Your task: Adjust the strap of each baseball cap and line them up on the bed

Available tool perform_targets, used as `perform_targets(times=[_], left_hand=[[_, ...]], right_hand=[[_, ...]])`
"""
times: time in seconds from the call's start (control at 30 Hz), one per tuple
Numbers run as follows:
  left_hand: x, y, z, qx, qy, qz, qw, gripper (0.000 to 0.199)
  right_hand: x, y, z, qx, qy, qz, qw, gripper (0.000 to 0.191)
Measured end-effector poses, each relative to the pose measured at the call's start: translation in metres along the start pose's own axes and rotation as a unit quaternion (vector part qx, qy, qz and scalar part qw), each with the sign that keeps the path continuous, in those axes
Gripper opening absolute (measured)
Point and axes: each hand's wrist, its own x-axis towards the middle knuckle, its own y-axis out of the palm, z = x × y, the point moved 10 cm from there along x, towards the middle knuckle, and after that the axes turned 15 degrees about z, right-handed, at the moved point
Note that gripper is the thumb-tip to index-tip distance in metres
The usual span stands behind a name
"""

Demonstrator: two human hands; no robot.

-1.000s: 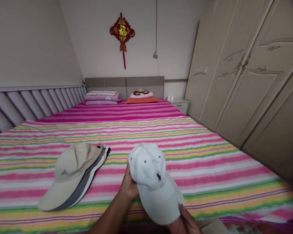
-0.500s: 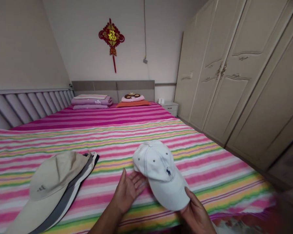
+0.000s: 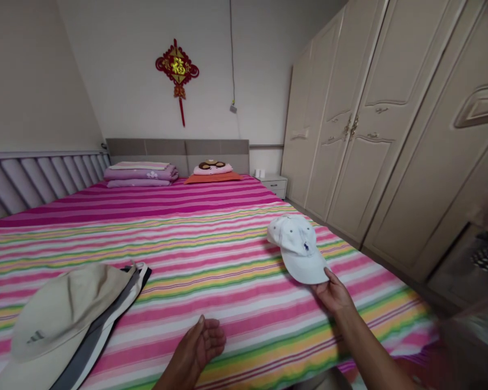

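A white baseball cap [image 3: 296, 244] with a small dark emblem sits at the right of the bed, its brim angled toward me. My right hand [image 3: 334, 292] pinches the edge of that brim, thumb on top and fingers beneath. Low in the middle, my left hand [image 3: 201, 341] is held over the bed with its fingers loosely curved and nothing in it. To its left lies a beige cap [image 3: 65, 309] with a three-stripe logo, nested over grey, white and dark caps whose brims show at its edge.
A striped sheet [image 3: 211, 271] covers the bed. Folded purple bedding [image 3: 140, 174] and a pink-and-orange stack [image 3: 213, 172] lie by the headboard [image 3: 166, 151]. A padded rail [image 3: 44, 181] runs along the left; wardrobes [image 3: 350, 162] and a nightstand [image 3: 274, 184] stand on the right.
The white cap has moved right and farther up the bed, with my right hand still on its brim. My left hand has drawn back from beside the cap toward me.
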Motion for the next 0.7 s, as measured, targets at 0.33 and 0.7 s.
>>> perform_targets(times=[0.33, 0.7], left_hand=[[0.002, -0.003, 0.001, -0.002, 0.004, 0.010, 1.000, 0.031], [0.003, -0.001, 0.001, -0.004, 0.017, 0.017, 1.000, 0.027]], right_hand=[[-0.010, -0.040, 0.004, -0.014, 0.031, -0.096, 0.995, 0.036], [-0.019, -0.055, 0.014, -0.094, 0.047, -0.118, 0.987, 0.020]])
